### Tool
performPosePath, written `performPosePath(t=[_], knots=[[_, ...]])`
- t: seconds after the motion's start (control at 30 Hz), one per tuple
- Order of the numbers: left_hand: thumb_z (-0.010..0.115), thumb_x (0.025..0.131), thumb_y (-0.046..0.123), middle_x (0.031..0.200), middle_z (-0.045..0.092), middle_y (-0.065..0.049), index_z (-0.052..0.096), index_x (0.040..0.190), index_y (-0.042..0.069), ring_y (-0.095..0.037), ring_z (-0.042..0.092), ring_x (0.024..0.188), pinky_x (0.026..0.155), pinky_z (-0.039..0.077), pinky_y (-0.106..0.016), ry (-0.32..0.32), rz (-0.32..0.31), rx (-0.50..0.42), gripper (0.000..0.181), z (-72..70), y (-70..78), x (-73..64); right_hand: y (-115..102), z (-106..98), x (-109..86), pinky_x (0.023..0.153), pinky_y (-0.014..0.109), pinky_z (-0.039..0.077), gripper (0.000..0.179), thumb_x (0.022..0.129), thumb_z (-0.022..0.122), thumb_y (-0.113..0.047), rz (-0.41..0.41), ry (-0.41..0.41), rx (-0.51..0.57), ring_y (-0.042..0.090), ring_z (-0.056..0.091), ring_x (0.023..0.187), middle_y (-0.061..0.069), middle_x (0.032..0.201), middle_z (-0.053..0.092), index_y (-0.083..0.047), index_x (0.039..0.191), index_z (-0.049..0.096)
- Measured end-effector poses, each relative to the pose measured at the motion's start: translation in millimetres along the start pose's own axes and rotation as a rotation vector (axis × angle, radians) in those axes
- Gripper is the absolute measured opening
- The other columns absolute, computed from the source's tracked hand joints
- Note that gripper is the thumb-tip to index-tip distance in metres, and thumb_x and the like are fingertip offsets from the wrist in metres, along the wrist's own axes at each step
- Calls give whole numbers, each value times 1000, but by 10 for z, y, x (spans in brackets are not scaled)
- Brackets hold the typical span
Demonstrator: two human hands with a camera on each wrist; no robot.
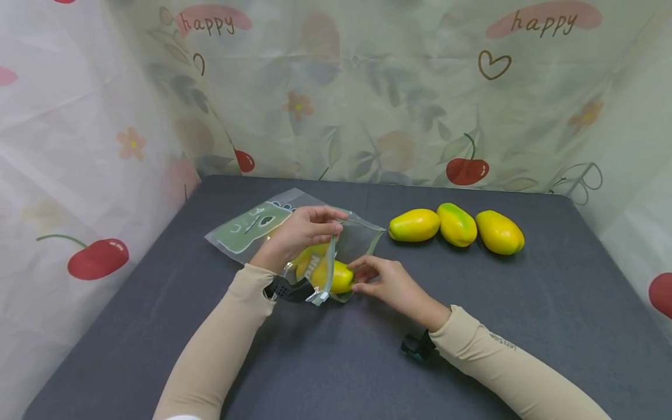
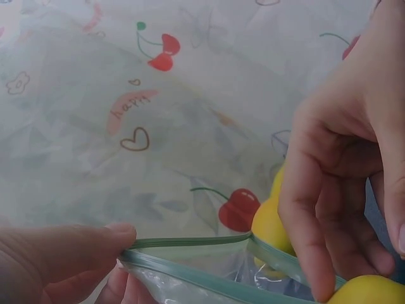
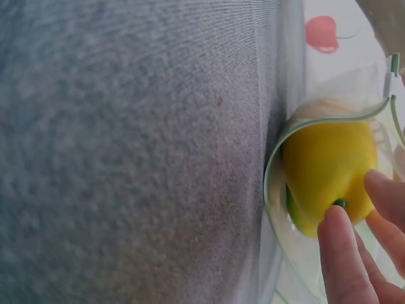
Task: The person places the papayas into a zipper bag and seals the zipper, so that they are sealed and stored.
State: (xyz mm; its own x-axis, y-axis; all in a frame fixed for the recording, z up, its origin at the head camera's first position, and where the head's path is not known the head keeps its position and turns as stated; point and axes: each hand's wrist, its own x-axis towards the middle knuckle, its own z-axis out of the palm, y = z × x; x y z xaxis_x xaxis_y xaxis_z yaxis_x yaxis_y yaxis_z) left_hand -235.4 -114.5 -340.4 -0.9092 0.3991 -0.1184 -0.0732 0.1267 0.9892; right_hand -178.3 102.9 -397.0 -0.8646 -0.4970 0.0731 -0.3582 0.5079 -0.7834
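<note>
"Sleeves [image 1: 212,356] sit nearest on my head feed, beige, both rising from the bottom edge, with a black band [image 1: 291,290] at the left wrist."

"What has the left hand [image 1: 301,236] got?"

"From my end, thumb and fingers are clamped on the rim of the bag [image 1: 252,224]. My left wrist feed shows that pinch at the green zip, with the mouth standing open beside it."

"And the right hand [image 1: 388,283]?"

"Fingers apart, as I see it, tips touching the end of a fruit [image 3: 335,164]. My right wrist feed puts one fingertip just beside the dark stem [image 3: 340,202]."

"Where's that fruit?"

"Just inside the bag's mouth, stem end toward the right hand, the rim curving past its side. I get more yellow next to it through the clear plastic, but I can't count what's in there."

"How does the bag lie?"

"On the dark cloth [image 1: 525,303], left of centre, its green printed face over to the left."

"Anything beyond?"

"Three more fruits [image 1: 457,224] in a row, right of the bag: yellow, the middle one greener on top. Behind them I see a curtain [image 1: 362,81] with cherries, flowers and 'happy' lettering."
</note>
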Motion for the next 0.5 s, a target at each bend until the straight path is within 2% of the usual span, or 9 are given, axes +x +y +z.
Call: performPosePath(t=[0.27,0.5], knots=[[63,93,7,102,65,0,62,124,2,-23,61,97,80,53,-23,10,-8,6,31,2,-9,-1,8,29,1,78,28,55,32,84,76,-17,15,-40,-24,11,65,88,0,105,70,-13,114,66],[63,93,8,105,65,-2,62,125,3,-14,62,90,78,53,-22,8,-19,5,32,-4,-11,-1,21,49,-8,78,26,55,31,84,76,-14,17,-62,-38,10,65,87,1,106,70,-11,113,67]])
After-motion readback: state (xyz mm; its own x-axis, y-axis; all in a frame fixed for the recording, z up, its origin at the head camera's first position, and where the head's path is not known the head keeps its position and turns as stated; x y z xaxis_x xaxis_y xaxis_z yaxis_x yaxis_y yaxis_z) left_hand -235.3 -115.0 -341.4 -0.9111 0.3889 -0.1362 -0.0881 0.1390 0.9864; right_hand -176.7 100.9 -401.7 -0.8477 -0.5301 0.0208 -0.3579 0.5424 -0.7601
